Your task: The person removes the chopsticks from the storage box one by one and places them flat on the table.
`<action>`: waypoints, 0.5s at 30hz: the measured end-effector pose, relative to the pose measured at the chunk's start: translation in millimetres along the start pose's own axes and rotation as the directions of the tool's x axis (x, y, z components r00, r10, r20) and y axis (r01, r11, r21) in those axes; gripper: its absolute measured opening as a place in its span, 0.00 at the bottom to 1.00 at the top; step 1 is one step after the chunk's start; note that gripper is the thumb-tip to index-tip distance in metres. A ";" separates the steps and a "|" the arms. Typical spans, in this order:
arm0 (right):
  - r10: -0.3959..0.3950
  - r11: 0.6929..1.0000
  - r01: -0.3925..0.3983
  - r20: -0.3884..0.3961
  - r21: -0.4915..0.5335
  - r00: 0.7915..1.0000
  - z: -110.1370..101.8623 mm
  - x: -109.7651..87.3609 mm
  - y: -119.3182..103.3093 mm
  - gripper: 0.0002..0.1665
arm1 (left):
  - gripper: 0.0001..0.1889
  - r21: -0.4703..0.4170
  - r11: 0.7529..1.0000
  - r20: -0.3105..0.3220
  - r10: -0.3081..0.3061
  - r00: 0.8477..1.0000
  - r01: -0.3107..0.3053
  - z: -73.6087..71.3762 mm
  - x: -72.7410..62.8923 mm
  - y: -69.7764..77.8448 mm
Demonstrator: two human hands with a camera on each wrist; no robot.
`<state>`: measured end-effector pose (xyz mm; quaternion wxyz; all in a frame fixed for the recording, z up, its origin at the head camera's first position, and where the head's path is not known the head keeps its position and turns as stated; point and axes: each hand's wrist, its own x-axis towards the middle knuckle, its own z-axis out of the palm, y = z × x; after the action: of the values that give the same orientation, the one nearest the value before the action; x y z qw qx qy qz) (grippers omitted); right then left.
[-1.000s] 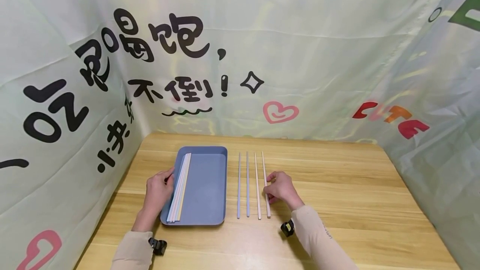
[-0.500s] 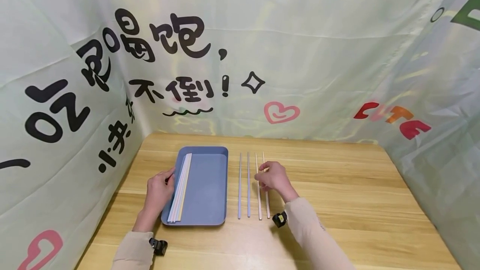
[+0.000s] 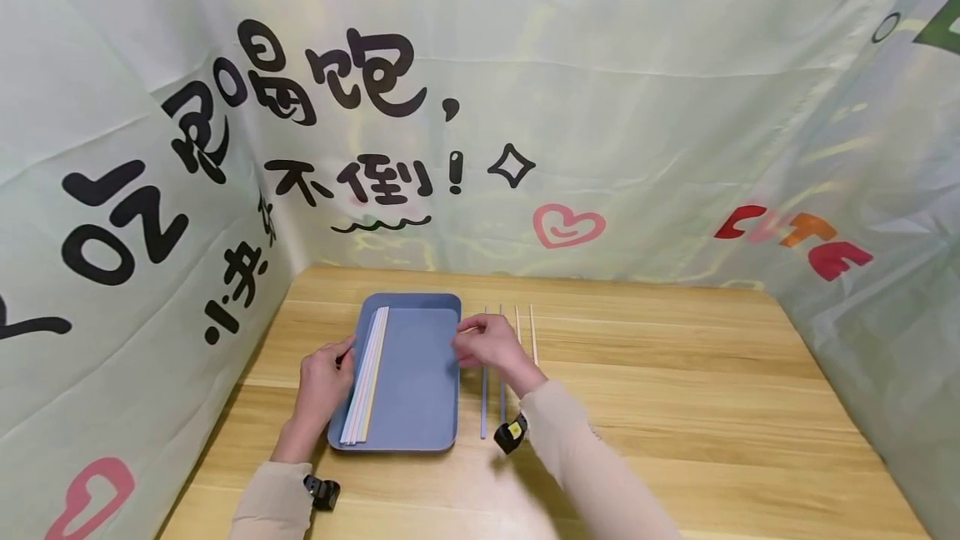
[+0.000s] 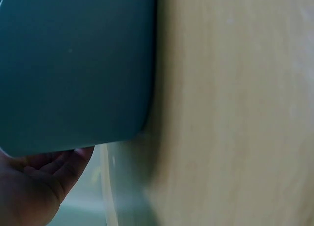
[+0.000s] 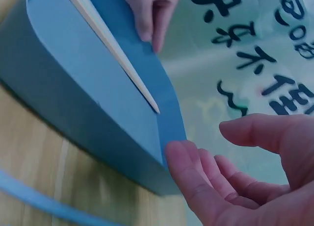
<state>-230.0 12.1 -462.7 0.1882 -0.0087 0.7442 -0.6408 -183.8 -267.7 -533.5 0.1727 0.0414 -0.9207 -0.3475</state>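
Note:
A blue-grey rectangular tray (image 3: 420,373) lies on the table, with a bundle of pale multicoloured chopsticks (image 3: 365,377) along its left inner side. My left hand (image 3: 324,382) holds the tray's left rim; in the right wrist view, its thumb and finger (image 5: 152,20) pinch that edge. At the opposite rim is my right hand (image 3: 487,344), thumb apart from the loosely bent fingers (image 5: 189,172) and nothing held between them. Two blue chopsticks (image 3: 483,407) and two pale pinkish chopsticks (image 3: 534,332) lie right of the tray, partly hidden under my right hand and forearm.
The wooden table (image 3: 675,390) extends to the right of the chopsticks. A printed cloth (image 3: 637,123) with black lettering hangs behind the table and along both sides. Each wrist carries a small black camera, such as the right wrist camera (image 3: 511,433).
My right hand has moved left from the pinkish chopsticks, across the blue ones, to the tray's right rim. My left hand stays on the left rim. The chopsticks keep their places.

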 end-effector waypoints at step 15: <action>0.052 0.998 -0.053 0.037 0.037 0.998 72.9 16.3 5.3 0.15 | 0.16 0.000 0.999 -0.035 0.032 0.999 -0.032 3.2 -0.2 -4.7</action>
<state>-222.6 -60.4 -480.1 0.2185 0.0028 0.7283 -0.6494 -184.9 -269.3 -538.9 0.1945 0.0327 -0.9180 -0.3442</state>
